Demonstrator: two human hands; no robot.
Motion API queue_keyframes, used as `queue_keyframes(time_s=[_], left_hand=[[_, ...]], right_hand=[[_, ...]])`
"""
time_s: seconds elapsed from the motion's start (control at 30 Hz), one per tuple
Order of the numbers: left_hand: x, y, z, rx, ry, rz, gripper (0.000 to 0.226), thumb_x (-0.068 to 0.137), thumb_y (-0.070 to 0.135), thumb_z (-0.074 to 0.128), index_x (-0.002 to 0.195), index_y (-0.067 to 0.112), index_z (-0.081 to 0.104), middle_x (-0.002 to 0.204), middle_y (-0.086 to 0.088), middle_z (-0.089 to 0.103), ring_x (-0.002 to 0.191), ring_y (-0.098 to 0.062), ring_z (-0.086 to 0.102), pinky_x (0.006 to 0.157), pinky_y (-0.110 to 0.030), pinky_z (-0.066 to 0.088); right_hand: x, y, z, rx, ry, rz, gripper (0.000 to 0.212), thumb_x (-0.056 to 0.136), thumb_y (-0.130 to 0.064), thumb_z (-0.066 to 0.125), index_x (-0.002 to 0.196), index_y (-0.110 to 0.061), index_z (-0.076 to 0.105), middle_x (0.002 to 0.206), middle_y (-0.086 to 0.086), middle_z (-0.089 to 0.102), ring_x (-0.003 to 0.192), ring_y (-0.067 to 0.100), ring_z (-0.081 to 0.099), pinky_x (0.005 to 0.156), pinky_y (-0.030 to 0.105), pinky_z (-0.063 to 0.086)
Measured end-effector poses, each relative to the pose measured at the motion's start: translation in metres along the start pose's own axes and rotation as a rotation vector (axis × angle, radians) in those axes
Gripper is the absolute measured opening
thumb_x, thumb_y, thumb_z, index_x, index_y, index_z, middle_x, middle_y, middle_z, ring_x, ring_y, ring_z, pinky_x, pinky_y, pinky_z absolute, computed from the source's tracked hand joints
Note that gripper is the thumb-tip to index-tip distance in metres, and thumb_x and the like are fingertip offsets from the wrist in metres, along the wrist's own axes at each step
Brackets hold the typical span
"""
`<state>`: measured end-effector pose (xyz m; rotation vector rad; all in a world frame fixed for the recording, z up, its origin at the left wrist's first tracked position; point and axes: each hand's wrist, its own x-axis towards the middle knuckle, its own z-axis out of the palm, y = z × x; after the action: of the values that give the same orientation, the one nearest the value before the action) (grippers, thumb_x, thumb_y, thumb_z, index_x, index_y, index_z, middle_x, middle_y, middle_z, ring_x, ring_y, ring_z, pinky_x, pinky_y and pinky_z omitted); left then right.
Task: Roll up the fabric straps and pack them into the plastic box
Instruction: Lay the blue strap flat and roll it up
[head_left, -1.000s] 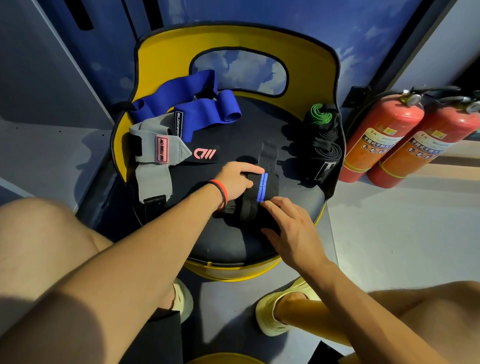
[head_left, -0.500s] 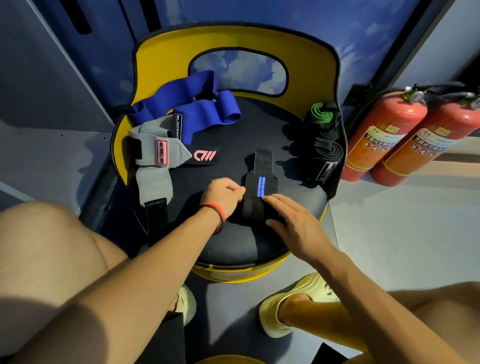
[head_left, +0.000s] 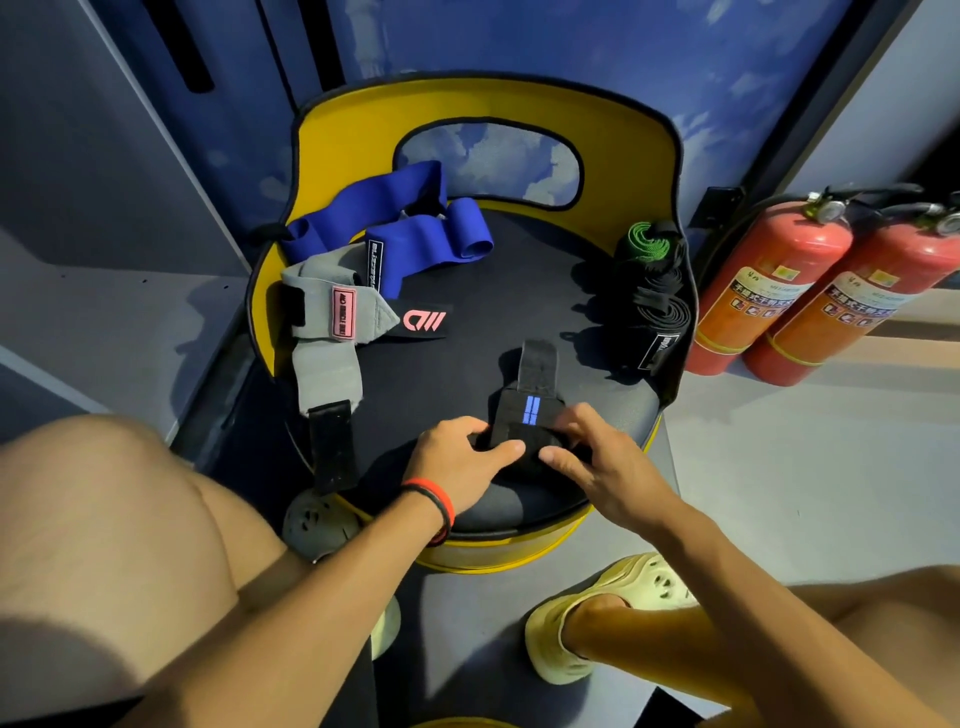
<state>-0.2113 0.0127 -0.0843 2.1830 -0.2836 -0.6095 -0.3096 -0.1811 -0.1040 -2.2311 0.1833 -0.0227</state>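
Low in the centre of the frame, the left hand (head_left: 464, 457) and right hand (head_left: 597, 457) both curl their fingers around the near end of a black strap with blue stripes (head_left: 529, 415), thumbs pressed on top of the rolled part. Its free end lies flat on the black seat (head_left: 509, 291) toward the upper frame. Grey strap (head_left: 327, 358) and blue strap (head_left: 415, 244) lie at the upper left, rolled black straps (head_left: 654, 291) at right, beside two red fire extinguishers (head_left: 779, 291).

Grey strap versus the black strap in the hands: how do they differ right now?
The grey strap lies loose and unrolled at the seat's left edge, untouched, with a pink label. The black strap has a blue stripe and is partly rolled at its near end, gripped by the left hand and right hand. Both rest on the seat.
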Motion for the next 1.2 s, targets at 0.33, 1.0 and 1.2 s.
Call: queue_keyframes(time_s=[0.33,1.0,1.2], left_hand=[[0.015,0.009,0.009,-0.057,0.105,-0.055,0.045,0.084,0.051,0.073,0.118,0.023,0.066,0.115,0.004,0.064,0.099,-0.013,0.058,0.074,-0.024,0.043],[0.018,0.005,-0.008,-0.014,-0.171,-0.088,0.028,0.086,0.049,0.071,0.093,0.022,0.076,0.09,-0.002,0.074,0.089,-0.021,0.071,0.087,-0.047,0.059],[0.024,0.023,0.0,0.013,-0.131,-0.111,0.025,0.095,0.045,0.06,0.098,0.022,0.07,0.095,-0.004,0.071,0.089,-0.023,0.069,0.088,-0.044,0.059]], right_hand=[[0.0,0.012,0.009,-0.124,0.129,-0.019,0.062,0.083,-0.043,0.081,0.137,-0.02,0.059,0.118,-0.006,0.046,0.109,0.011,0.051,0.096,0.026,0.05],[0.006,0.004,-0.012,-0.051,-0.115,0.212,0.063,0.084,-0.081,0.042,0.098,-0.025,0.067,0.089,-0.003,0.067,0.085,0.019,0.065,0.077,0.043,0.058],[0.006,0.002,0.013,-0.011,0.329,0.151,0.029,0.09,-0.057,0.062,0.102,-0.032,0.054,0.099,-0.01,0.056,0.089,0.009,0.058,0.075,0.03,0.051]])
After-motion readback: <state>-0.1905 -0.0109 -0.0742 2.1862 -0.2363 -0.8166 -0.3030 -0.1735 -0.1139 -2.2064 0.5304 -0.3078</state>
